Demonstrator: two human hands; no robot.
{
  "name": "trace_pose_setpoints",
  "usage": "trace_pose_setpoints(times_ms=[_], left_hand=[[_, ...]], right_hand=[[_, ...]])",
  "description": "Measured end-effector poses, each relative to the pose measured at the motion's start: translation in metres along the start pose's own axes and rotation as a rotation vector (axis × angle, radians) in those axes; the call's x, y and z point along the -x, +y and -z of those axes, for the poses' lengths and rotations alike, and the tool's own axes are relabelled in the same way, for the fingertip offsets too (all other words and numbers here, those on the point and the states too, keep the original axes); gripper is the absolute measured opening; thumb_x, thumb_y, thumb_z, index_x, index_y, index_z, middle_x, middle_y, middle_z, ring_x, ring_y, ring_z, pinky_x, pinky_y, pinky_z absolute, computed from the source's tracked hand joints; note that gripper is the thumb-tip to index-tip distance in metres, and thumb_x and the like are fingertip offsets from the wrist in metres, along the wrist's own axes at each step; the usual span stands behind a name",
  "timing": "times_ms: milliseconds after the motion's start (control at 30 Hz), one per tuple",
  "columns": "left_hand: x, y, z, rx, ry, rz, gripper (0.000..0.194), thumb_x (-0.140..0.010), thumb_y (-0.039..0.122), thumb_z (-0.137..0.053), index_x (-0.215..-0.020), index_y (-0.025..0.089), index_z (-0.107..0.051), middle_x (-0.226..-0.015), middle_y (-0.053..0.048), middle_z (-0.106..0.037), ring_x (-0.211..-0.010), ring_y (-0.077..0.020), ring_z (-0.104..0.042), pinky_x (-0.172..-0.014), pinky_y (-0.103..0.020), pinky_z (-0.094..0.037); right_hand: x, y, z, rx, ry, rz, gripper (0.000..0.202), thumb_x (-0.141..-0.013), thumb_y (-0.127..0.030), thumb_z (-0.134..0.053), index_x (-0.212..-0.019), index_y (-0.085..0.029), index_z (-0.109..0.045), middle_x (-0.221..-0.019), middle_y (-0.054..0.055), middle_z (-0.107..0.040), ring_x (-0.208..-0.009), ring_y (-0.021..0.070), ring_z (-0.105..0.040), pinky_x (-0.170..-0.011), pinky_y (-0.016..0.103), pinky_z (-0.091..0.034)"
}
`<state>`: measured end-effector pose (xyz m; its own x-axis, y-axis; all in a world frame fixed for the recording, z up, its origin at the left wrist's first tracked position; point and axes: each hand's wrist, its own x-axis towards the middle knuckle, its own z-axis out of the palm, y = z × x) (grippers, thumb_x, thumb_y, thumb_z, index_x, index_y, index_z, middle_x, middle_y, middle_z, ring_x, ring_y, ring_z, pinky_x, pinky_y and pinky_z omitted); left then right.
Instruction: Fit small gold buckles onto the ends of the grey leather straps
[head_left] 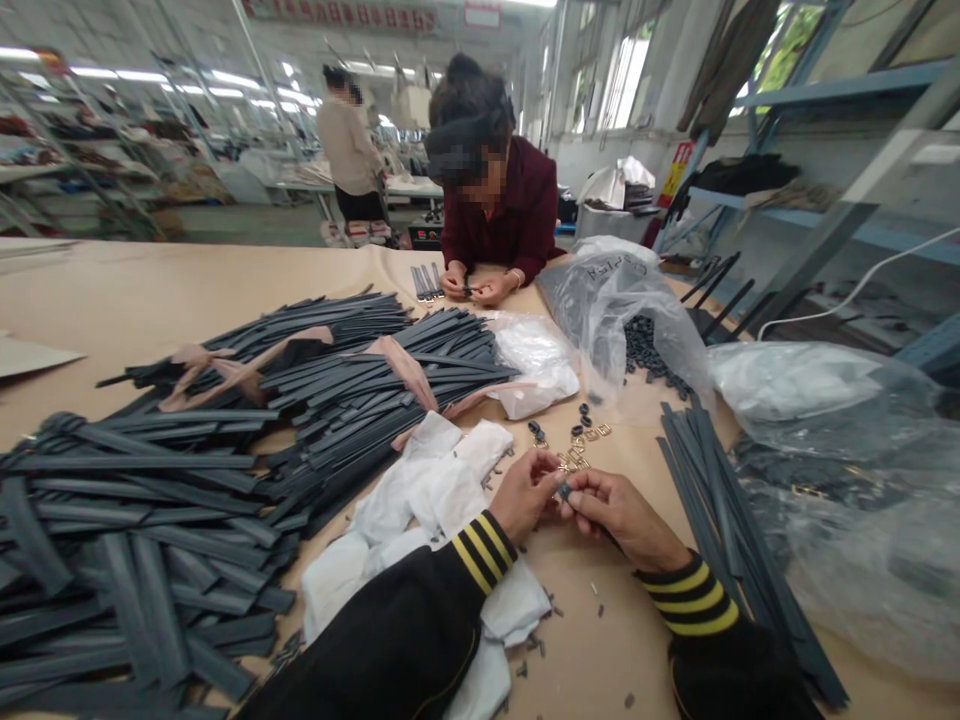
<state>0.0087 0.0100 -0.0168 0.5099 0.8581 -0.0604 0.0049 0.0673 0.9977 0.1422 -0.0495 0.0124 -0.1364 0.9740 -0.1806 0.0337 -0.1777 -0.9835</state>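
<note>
Near the middle of the table, my left hand [529, 492] and my right hand [611, 512] come together, fingers pinched on a small dark strap piece [565, 491]. Most of that piece is hidden by my fingers. Just beyond my fingertips lie several gold-coloured buckles [576, 459] and a few dark loops [537, 431]. A crumpled white cloth or paper [427, 475] spreads under my left forearm, with tiny dark bits [491, 470] along its edge. Right of my right hand rests a bunch of long dark straps [720, 500].
Dark strap piles [135, 540] cover the left side, some bundles tied with pinkish cloth strips [409, 368]. A clear plastic bag [600, 300] spills dark loops [645, 345]. More plastic bags [847, 480] lie at right. Across the table a co-worker [499, 200] leans over small straps.
</note>
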Motion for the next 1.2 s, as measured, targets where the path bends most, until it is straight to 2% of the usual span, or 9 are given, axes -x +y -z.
trace_pose_setpoints(times_ms=[100, 167, 433, 567, 633, 700, 767, 967, 1200], left_hand=[[0.004, 0.005, -0.001, -0.255, 0.087, -0.140, 0.017, -0.078, 0.030, -0.046, -0.075, 0.015, -0.052, -0.068, 0.000, -0.053, -0.063, -0.0097, -0.049, -0.060, -0.022, -0.040], [0.007, 0.008, -0.002, -0.334, 0.049, -0.176, 0.022, -0.081, 0.032, -0.040, -0.074, 0.015, -0.054, -0.066, 0.000, -0.054, -0.063, -0.0105, -0.050, -0.061, -0.023, -0.040], [0.008, 0.008, -0.003, -0.439, -0.025, -0.154, 0.020, -0.078, 0.028, -0.041, -0.071, 0.015, -0.055, -0.062, -0.002, -0.059, -0.060, -0.0121, -0.054, -0.059, -0.024, -0.040], [0.004, 0.000, 0.002, -0.316, -0.184, -0.034, 0.019, -0.079, 0.024, -0.036, -0.075, 0.014, -0.052, -0.060, -0.001, -0.057, -0.055, -0.0121, -0.054, -0.055, -0.024, -0.042], [0.002, 0.002, 0.009, -0.484, -0.124, -0.156, 0.015, -0.074, 0.014, -0.037, -0.074, 0.015, -0.052, -0.068, -0.003, -0.057, -0.066, -0.0138, -0.054, -0.063, -0.027, -0.043], [-0.002, 0.009, 0.019, -0.690, 0.046, -0.343, 0.019, -0.068, 0.007, -0.038, -0.076, 0.015, -0.054, -0.082, -0.006, -0.056, -0.081, -0.0157, -0.051, -0.073, -0.029, -0.041], [-0.011, 0.019, 0.027, -0.825, 0.179, -0.399, 0.019, -0.071, 0.009, -0.039, -0.080, 0.015, -0.054, -0.087, -0.007, -0.054, -0.085, -0.0164, -0.050, -0.076, -0.029, -0.039], [-0.059, 0.026, 0.017, -1.090, 0.081, -0.112, 0.008, -0.073, 0.019, -0.048, -0.073, 0.014, -0.054, -0.077, -0.009, -0.057, -0.078, -0.0220, -0.055, -0.071, -0.033, -0.040], [-0.073, 0.019, 0.015, -1.012, 0.078, -0.079, 0.015, -0.068, 0.004, -0.045, -0.080, 0.012, -0.050, -0.081, -0.011, -0.056, -0.082, -0.0216, -0.055, -0.074, -0.035, -0.040]], right_hand=[[-0.002, 0.003, 0.002, 0.007, 0.046, 0.000, 0.016, -0.075, -0.031, -0.053, -0.078, -0.015, -0.052, -0.070, 0.000, -0.060, -0.046, 0.0049, -0.044, -0.041, 0.017, -0.032], [-0.003, 0.005, 0.004, 0.011, 0.073, -0.007, 0.017, -0.074, -0.032, -0.053, -0.077, -0.015, -0.053, -0.067, -0.001, -0.059, -0.045, 0.0048, -0.044, -0.041, 0.017, -0.031], [-0.001, 0.008, 0.007, 0.018, 0.018, -0.009, 0.018, -0.075, -0.031, -0.052, -0.076, -0.014, -0.051, -0.069, 0.001, -0.059, -0.048, 0.0056, -0.049, -0.044, 0.018, -0.036], [0.004, 0.001, 0.011, 0.038, -0.048, -0.091, 0.015, -0.075, -0.031, -0.049, -0.073, -0.017, -0.045, -0.063, -0.002, -0.056, -0.045, 0.0060, -0.046, -0.042, 0.018, -0.035], [0.004, 0.002, 0.016, 0.114, -0.017, -0.127, 0.013, -0.075, -0.029, -0.048, -0.071, -0.018, -0.044, -0.056, -0.005, -0.051, -0.040, 0.0044, -0.038, -0.036, 0.016, -0.027], [0.003, 0.005, 0.022, 0.187, 0.062, -0.126, 0.013, -0.077, -0.030, -0.046, -0.071, -0.018, -0.044, -0.051, -0.007, -0.045, -0.037, 0.0038, -0.031, -0.034, 0.016, -0.021], [0.001, 0.009, 0.027, 0.218, 0.119, -0.097, 0.018, -0.079, -0.034, -0.043, -0.071, -0.018, -0.045, -0.050, -0.007, -0.041, -0.038, 0.0040, -0.029, -0.035, 0.017, -0.019], [-0.003, 0.009, 0.022, 0.207, 0.108, -0.034, 0.020, -0.080, -0.036, -0.041, -0.073, -0.017, -0.044, -0.049, -0.007, -0.043, -0.037, 0.0047, -0.032, -0.037, 0.018, -0.024], [-0.005, 0.011, 0.019, 0.097, 0.166, -0.086, 0.016, -0.076, -0.032, -0.044, -0.073, -0.017, -0.042, -0.063, -0.002, -0.055, -0.041, 0.0055, -0.040, -0.038, 0.018, -0.030]])
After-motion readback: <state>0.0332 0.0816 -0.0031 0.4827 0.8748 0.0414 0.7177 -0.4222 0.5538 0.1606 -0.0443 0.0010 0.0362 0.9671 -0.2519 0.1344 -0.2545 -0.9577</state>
